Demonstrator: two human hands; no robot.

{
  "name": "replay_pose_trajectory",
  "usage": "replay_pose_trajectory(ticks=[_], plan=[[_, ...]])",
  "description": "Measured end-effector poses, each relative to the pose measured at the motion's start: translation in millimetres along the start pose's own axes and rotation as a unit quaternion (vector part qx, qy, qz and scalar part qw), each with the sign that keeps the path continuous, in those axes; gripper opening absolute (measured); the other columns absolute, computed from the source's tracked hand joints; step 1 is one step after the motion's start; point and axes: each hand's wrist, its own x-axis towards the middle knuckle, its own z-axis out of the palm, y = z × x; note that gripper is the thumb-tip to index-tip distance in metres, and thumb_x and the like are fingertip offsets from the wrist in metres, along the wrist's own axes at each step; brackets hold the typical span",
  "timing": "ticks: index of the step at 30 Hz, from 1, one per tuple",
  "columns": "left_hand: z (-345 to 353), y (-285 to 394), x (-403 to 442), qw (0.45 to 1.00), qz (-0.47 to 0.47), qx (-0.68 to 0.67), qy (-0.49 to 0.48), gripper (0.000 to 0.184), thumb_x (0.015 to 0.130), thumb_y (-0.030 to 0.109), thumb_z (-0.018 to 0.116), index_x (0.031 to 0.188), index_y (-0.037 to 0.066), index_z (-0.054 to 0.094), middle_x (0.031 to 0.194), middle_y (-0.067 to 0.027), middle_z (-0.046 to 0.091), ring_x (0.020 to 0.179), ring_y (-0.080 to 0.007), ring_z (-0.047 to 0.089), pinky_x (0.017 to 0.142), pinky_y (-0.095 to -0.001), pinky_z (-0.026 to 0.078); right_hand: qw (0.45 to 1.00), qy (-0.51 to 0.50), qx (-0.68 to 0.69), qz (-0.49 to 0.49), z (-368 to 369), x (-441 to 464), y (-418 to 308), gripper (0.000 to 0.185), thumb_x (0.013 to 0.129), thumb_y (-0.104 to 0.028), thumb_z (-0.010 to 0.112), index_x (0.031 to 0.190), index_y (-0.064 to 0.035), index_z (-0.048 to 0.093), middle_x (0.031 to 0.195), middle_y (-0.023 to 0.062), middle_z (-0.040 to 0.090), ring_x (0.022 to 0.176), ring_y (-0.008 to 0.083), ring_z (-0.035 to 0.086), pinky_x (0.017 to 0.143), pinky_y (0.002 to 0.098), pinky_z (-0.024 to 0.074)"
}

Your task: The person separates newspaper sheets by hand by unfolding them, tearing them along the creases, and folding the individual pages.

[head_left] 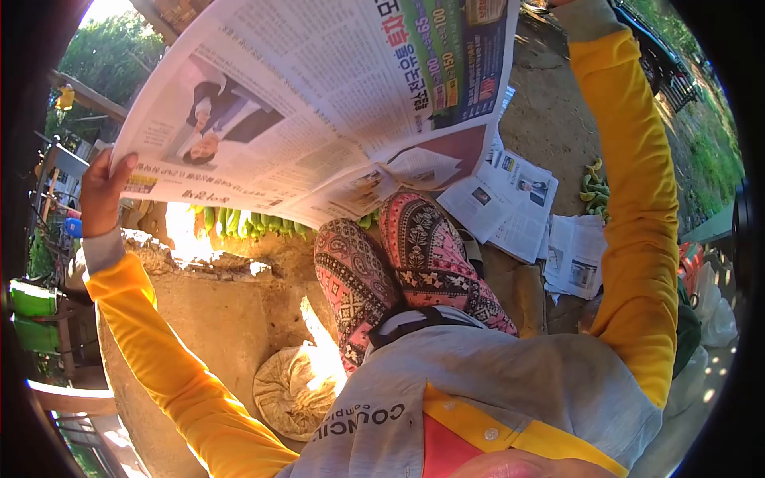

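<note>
A large newspaper is spread open and raised in front of me, above my knees. It bears printed text, photos and a green and blue advert. My left hand is closed on its lower left corner, thumb on the printed side. At the top right edge of the view, only a sliver of my right hand shows near the sheet's right edge. Its fingers are cut off by the frame. Behind the newspaper's lower edge, a row of green bananas shows in part; the sheet hides the rest.
Loose newspaper sheets lie on the ground to the right, with more sheets nearer me. Beyond them sits another bunch of green bananas. A pale sack is by my left leg. Green containers stand at far left.
</note>
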Motion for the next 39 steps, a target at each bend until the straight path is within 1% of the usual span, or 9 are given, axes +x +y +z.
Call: replay_pose_trajectory(ticks=[5,8,12,26,29,32,34,35,39], plan=[[-33.8,-74.0,-15.8,0.960,0.086,0.247,0.099,0.026,0.079,0.020,0.065,0.091,-0.003,0.059,0.081,-0.0068,0.056,0.075,-0.0180,0.053,0.069,-0.0290,0.042,1.000,-0.009,0.017,-0.022,-3.9,-9.1,10.5,0.012,0.082,-0.015,0.067,0.085,-0.0053,0.060,0.078,-0.0010,0.060,0.070,0.0086,0.055,0.063,0.0233,0.0452],[-19.3,-51.9,-37.4,0.991,0.044,0.103,0.067,0.025,0.079,0.019,0.064,0.091,-0.002,0.058,0.083,-0.0064,0.057,0.076,-0.0159,0.052,0.073,-0.0281,0.042,0.991,0.055,-0.119,-0.004,-5.5,-20.9,12.1,0.008,0.082,-0.013,0.066,0.082,-0.0061,0.062,0.078,-0.0006,0.062,0.073,0.0097,0.058,0.065,0.0238,0.0464],[3.1,-61.0,-60.5,0.991,0.010,-0.135,-0.017,0.029,0.081,0.021,0.066,0.098,0.000,0.055,0.088,-0.0030,0.058,0.081,-0.0128,0.053,0.077,-0.0272,0.042,1.000,0.004,0.013,0.012,-10.8,-47.8,17.1,0.015,0.082,-0.015,0.067,0.090,-0.0033,0.068,0.082,0.0026,0.066,0.074,0.0100,0.061,0.070,0.0219,0.0496],[83.1,-145.7,-107.9,0.790,-0.029,-0.612,0.031,0.026,0.092,0.017,0.053,0.116,0.008,0.053,0.123,-0.0088,0.052,0.117,-0.0228,0.047,0.100,-0.0444,0.036,0.996,-0.013,-0.082,0.016,-44.8,-122.7,18.6,0.014,0.083,-0.008,0.063,0.097,-0.0039,0.067,0.088,0.0041,0.065,0.083,0.0147,0.060,0.074,0.0255,0.0495],[89.9,-136.8,-103.1,0.818,-0.012,-0.568,0.090,0.016,0.089,0.009,0.054,0.103,0.006,0.059,0.115,-0.0088,0.057,0.108,-0.0210,0.052,0.094,-0.0417,0.041,0.877,-0.038,-0.396,-0.268,-68.8,-130.5,33.4,0.035,0.079,0.003,0.055,0.111,-0.0095,0.060,0.106,0.0088,0.060,0.090,0.0223,0.060,0.077,0.0282,0.0491],[105.6,-79.5,-96.9,0.828,0.000,-0.535,0.167,0.012,0.086,0.001,0.056,0.096,0.004,0.062,0.096,-0.0063,0.063,0.091,-0.0145,0.058,0.082,-0.0304,0.045,0.938,-0.006,-0.341,-0.057,-113.8,-132.2,55.5,0.041,0.079,0.007,0.047,0.116,-0.0058,0.055,0.111,0.0125,0.057,0.101,0.0246,0.056,0.086,0.0301,0.0466],[102.7,-92.8,-99.7,0.944,0.030,-0.264,0.198,0.019,0.090,0.007,0.053,0.107,0.004,0.061,0.115,-0.0104,0.058,0.108,-0.0215,0.054,0.094,-0.0398,0.043,0.788,-0.085,-0.594,-0.140,-135.1,-129.3,64.1,0.035,0.085,-0.004,0.048,0.120,-0.0029,0.050,0.120,0.0144,0.052,0.110,0.0266,0.051,0.094,0.0328,0.0408],[107.8,-56.0,-99.5,0.879,0.004,-0.445,0.171,0.020,0.089,0.007,0.054,0.108,0.003,0.061,0.113,-0.0104,0.060,0.105,-0.0203,0.056,0.092,-0.0370,0.044,0.691,-0.107,-0.687,-0.197,-145.7,-127.2,69.7,0.035,0.088,-0.010,0.049,0.122,-0.0015,0.047,0.124,0.0153,0.050,0.115,0.0276,0.049,0.099,0.0342,0.0378],[107.2,-34.2,-105.5,0.849,0.054,-0.517,0.094,0.022,0.089,0.009,0.057,0.108,0.001,0.060,0.104,-0.0100,0.064,0.095,-0.0186,0.061,0.086,-0.0329,0.048,0.636,-0.052,-0.761,-0.118,-85.8,-129.1,28.7,0.031,0.085,-0.027,0.057,0.099,0.0007,0.057,0.119,0.0137,0.055,0.114,0.0247,0.051,0.099,0.0263,0.0381]])
